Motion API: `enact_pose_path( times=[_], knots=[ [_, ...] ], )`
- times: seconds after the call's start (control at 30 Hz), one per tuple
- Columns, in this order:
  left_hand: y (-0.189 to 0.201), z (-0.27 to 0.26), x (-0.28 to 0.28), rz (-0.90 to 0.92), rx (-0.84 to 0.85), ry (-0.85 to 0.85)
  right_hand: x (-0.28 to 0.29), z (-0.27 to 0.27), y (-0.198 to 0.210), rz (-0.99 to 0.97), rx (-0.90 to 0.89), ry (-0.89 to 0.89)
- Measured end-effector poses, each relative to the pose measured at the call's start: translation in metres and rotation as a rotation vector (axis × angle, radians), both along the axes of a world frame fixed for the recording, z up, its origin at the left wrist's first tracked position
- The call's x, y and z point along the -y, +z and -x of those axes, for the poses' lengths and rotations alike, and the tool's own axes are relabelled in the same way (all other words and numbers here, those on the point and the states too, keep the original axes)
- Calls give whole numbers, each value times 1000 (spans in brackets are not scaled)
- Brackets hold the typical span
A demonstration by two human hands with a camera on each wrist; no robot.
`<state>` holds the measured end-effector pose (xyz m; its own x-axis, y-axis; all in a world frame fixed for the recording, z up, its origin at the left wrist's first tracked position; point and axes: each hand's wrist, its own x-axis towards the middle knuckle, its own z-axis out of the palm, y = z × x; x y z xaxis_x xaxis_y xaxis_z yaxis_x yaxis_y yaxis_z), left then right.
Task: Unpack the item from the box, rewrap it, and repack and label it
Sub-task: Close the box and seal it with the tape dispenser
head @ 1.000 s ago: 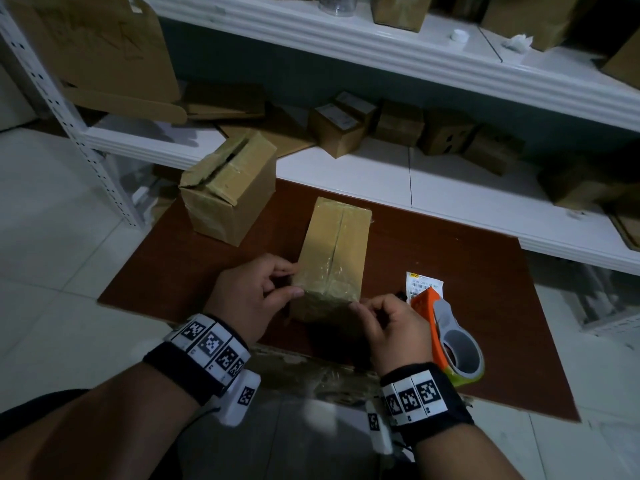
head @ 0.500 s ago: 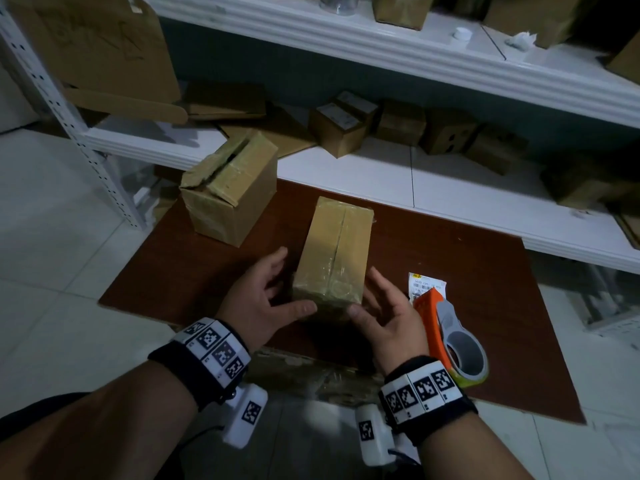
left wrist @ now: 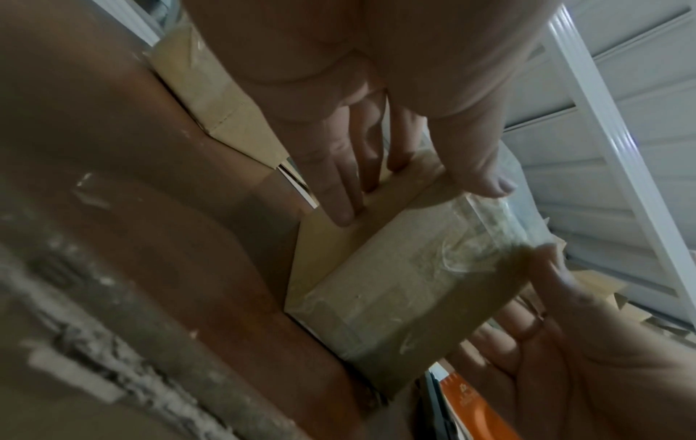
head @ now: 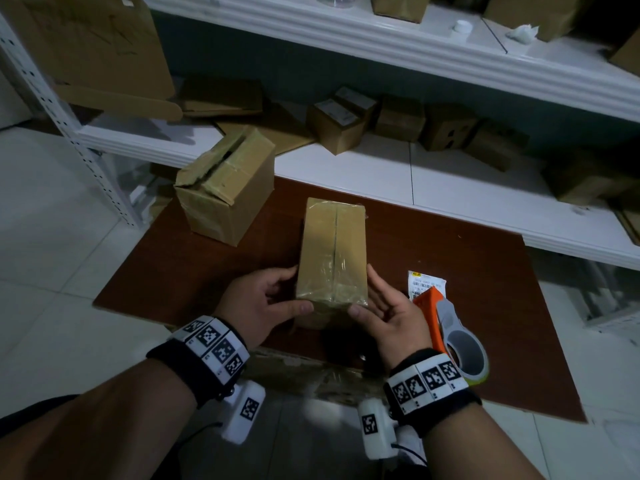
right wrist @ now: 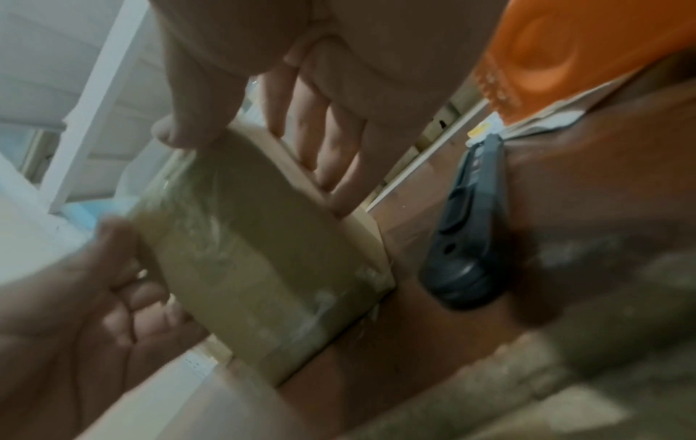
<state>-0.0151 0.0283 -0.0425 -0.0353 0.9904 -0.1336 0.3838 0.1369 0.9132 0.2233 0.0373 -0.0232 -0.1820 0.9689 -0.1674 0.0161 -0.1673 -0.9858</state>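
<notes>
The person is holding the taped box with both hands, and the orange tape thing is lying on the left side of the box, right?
Not quite. Both hands, left hand and right hand, do hold the taped box, but the orange tape dispenser lies on its right side, beside the right hand. The head view shows this.

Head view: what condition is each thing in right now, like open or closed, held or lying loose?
Taped box: sealed, lying on the board, held between both hands.
Left hand: fingers straight on the box's side, thumb on its near end.
Right hand: same on the other side.
Second box: top flaps partly open, untouched.
Tape dispenser: lying on the board, untouched.
Label: loose, partly under the dispenser.
</notes>
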Motion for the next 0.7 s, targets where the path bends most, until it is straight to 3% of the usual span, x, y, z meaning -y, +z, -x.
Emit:
enact_pose_path(
  times=[0.17, 0.33, 0.5, 0.7],
  knots=[
    [6, 5, 0, 6, 50, 3, -4, -13, -7, 86, -142, 89],
    [2, 7, 1, 3, 89, -1, -4, -10, -15, 150, -196, -3],
    [0, 7, 4, -2, 64, 4, -1, -2, -10, 124, -162, -123],
    [2, 0, 10, 18, 99, 18, 4, 5, -7, 71, -126, -107]
  ],
)
